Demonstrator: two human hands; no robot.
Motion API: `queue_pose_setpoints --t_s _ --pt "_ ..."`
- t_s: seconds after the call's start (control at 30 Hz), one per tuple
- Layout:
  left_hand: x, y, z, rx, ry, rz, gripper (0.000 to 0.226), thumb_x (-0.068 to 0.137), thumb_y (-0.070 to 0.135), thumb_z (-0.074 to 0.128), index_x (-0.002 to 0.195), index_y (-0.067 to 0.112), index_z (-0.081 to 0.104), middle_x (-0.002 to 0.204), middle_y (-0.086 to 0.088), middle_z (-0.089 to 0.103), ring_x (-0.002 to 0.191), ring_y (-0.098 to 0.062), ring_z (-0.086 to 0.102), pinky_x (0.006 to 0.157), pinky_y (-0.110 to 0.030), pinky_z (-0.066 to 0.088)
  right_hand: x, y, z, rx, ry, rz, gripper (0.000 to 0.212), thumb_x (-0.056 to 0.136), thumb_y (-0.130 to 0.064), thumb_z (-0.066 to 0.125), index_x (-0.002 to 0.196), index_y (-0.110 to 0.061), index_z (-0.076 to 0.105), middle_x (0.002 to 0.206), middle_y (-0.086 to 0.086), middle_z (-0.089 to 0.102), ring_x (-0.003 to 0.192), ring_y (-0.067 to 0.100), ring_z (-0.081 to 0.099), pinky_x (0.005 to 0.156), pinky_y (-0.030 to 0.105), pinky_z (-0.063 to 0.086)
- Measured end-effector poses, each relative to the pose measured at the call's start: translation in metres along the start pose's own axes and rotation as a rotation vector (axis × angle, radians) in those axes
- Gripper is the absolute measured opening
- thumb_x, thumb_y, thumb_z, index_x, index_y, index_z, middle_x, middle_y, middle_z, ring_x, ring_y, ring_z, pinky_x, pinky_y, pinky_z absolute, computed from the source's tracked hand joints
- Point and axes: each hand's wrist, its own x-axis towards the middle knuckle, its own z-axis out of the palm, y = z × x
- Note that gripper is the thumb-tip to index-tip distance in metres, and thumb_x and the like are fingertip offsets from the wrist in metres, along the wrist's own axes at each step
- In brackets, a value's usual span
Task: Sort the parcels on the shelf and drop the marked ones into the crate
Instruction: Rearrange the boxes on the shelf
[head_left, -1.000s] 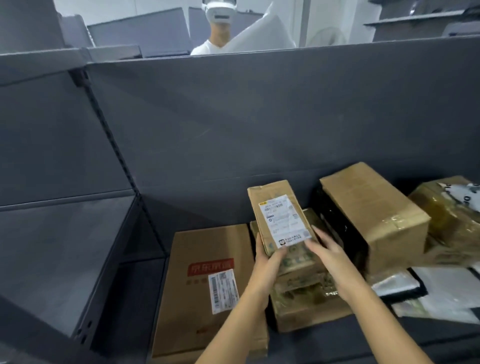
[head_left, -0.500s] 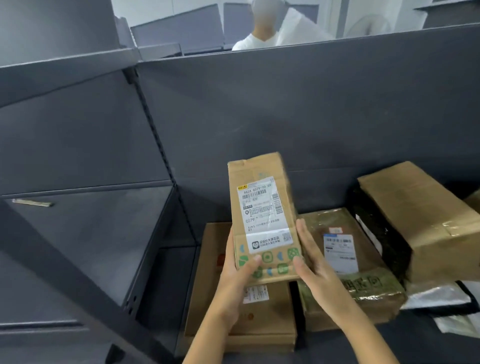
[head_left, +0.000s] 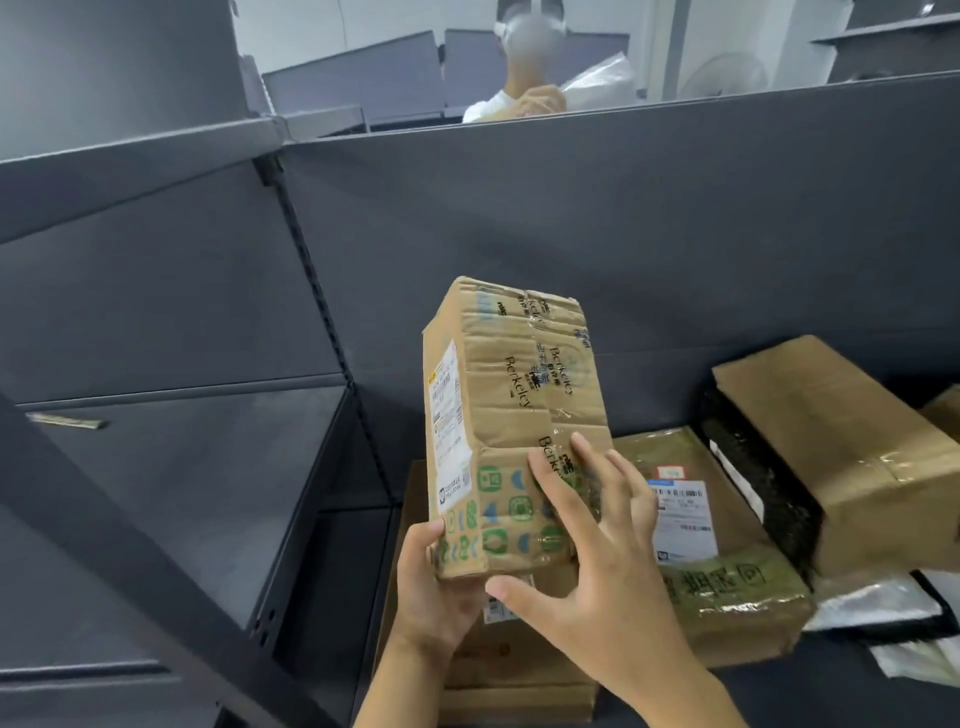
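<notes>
Two hands hold one small brown box (head_left: 511, 415) up above the shelf (head_left: 831, 691); the left hand (head_left: 434, 582) grips its bottom corner at 7 o'clock, and the right hand (head_left: 587, 545) lies spread open on its side at 5 o'clock. A moment ago its white label (head_left: 448, 426) faced us, but now it is turned to 9 o'clock. I think the person is checking every side for a mark, so nothing goes in a crate yet, and no crate shows.

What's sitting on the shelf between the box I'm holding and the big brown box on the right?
A tape-wrapped parcel with a white label, lying flat, seen in the head view.
</notes>
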Motion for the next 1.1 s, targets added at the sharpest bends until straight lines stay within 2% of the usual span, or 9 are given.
queue_pose_setpoints --t_s 0.17,0.3,0.43,0.5,0.67,0.83,0.9,1.0,1.1 --pt "-0.004 0.012 0.011 0.115 -0.051 0.079 0.102 0.055 0.042 0.083 0.140 0.001 0.041 0.131 -0.025 0.056 0.115 -0.040 0.057 0.080 -0.043 0.056 0.011 0.014 -0.006 0.471 -0.112 0.227 0.084 0.052 -0.094 0.042 0.129 -0.072 0.016 0.151 -0.034 0.008 0.143 -0.004 0.007 0.116 0.040 0.022" --pt "-0.006 0.026 0.031 0.530 -0.195 0.255 0.090 0.075 0.052 0.069 0.149 0.027 0.025 0.146 -0.005 0.046 0.131 -0.026 0.048 0.103 -0.044 0.044 0.018 0.042 -0.003 1.182 -0.132 0.410 0.093 0.057 -0.076 0.067 0.139 -0.044 0.036 0.140 -0.007 0.051 0.129 0.015 0.049 0.105 0.047 0.040" --pt "-0.011 0.024 0.048 0.977 -0.080 0.355 0.087 0.068 0.065 0.065 0.142 0.056 0.021 0.153 0.022 0.026 0.143 -0.005 0.024 0.115 -0.045 0.030 0.012 0.063 0.018 1.758 -0.163 0.465 0.086 0.070 -0.050 0.072 0.138 -0.007 0.043 0.136 0.026 0.050 0.125 0.041 0.049 0.096 0.057 0.045" --pt "-0.016 0.015 0.060 1.115 0.040 0.461 0.094 0.064 0.065 0.064 0.141 0.060 0.011 0.149 0.028 0.022 0.143 -0.002 0.014 0.116 -0.046 0.025 0.011 0.063 0.031 2.023 -0.259 0.426 0.066 0.088 -0.041 0.048 0.139 0.000 0.040 0.141 0.029 0.042 0.130 0.044 0.041 0.104 0.060 0.032" --pt "-0.034 -0.006 0.081 1.205 0.249 0.525 0.127 0.051 0.067 0.068 0.135 0.054 -0.026 0.149 0.028 -0.005 0.141 0.003 -0.003 0.119 -0.045 0.015 0.001 0.078 0.043 1.988 -0.024 0.654 0.070 0.091 -0.045 0.012 0.144 -0.005 0.033 0.148 0.017 0.037 0.140 0.029 0.028 0.115 0.039 -0.002" --pt "-0.029 -0.001 0.058 1.154 0.089 0.531 0.112 0.063 0.055 0.068 0.140 0.053 -0.013 0.151 0.025 -0.010 0.146 -0.004 -0.008 0.118 -0.047 0.020 0.003 0.076 0.037 2.004 0.017 0.500 0.047 0.076 -0.037 0.054 0.109 -0.007 0.069 0.107 0.014 0.069 0.099 0.027 0.066 0.087 0.038 0.052" --pt "-0.026 0.007 0.047 1.145 -0.007 0.487 0.105 0.065 0.055 0.063 0.143 0.051 -0.007 0.153 0.027 -0.013 0.145 -0.002 -0.013 0.119 -0.045 0.016 0.004 0.073 0.034 2.022 -0.100 0.400 0.052 0.073 -0.035 0.060 0.116 -0.006 0.064 0.107 0.017 0.068 0.097 0.030 0.066 0.081 0.040 0.056" --pt "-0.022 0.018 0.031 0.997 -0.191 0.392 0.109 0.069 0.059 0.069 0.147 0.033 -0.004 0.159 0.004 0.002 0.148 -0.014 0.009 0.115 -0.046 0.029 0.004 0.080 0.025 1.948 -0.073 0.303 0.057 0.090 -0.004 0.036 0.145 -0.007 0.022 0.135 0.029 0.044 0.121 0.042 0.047 0.099 0.053 0.042" --pt "-0.021 0.023 0.027 1.004 -0.252 0.349 0.106 0.073 0.062 0.066 0.136 0.018 -0.006 0.148 -0.013 0.015 0.140 -0.009 0.028 0.105 -0.027 0.041 0.009 0.078 0.028 1.870 -0.175 0.259 0.073 0.055 0.001 0.057 0.120 -0.031 0.057 0.129 0.009 0.049 0.111 0.021 0.058 0.078 0.040 0.055"
